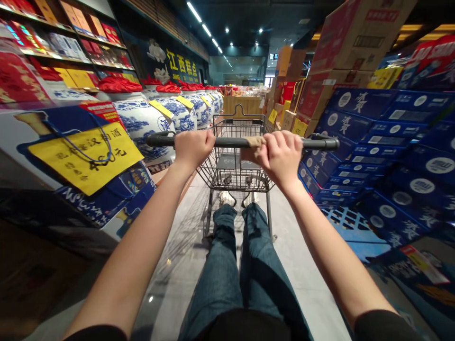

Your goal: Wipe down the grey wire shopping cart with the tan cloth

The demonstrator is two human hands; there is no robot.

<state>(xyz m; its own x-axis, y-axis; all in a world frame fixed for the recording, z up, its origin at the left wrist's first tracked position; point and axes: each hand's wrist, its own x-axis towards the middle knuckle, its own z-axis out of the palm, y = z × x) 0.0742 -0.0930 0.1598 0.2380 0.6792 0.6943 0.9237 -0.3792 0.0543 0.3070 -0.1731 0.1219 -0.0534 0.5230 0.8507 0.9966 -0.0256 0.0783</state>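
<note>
Both my hands grip the black push bar of a wire shopping cart (236, 177) standing in front of me. My left hand (194, 148) is wrapped round the cart handle (231, 142) left of its middle. Farther right, my right hand (282, 154) closes on the same bar. A piece of brown cardboard or paper (252, 149) is at the bar beside my right fingers; whether the hand also pinches it, I cannot tell. Through the wire, a grey panel (232, 162) shows in the cart, and no goods can be made out inside.
On the left, large blue-and-white jars (142, 113) with red cloth tops line the aisle, behind a blue gift bag (103, 199) with a yellow price sign (87, 156). Blue boxes (359, 137) and tall brown cartons (341, 47) are stacked at right. Grey tiled floor (185, 237) runs between.
</note>
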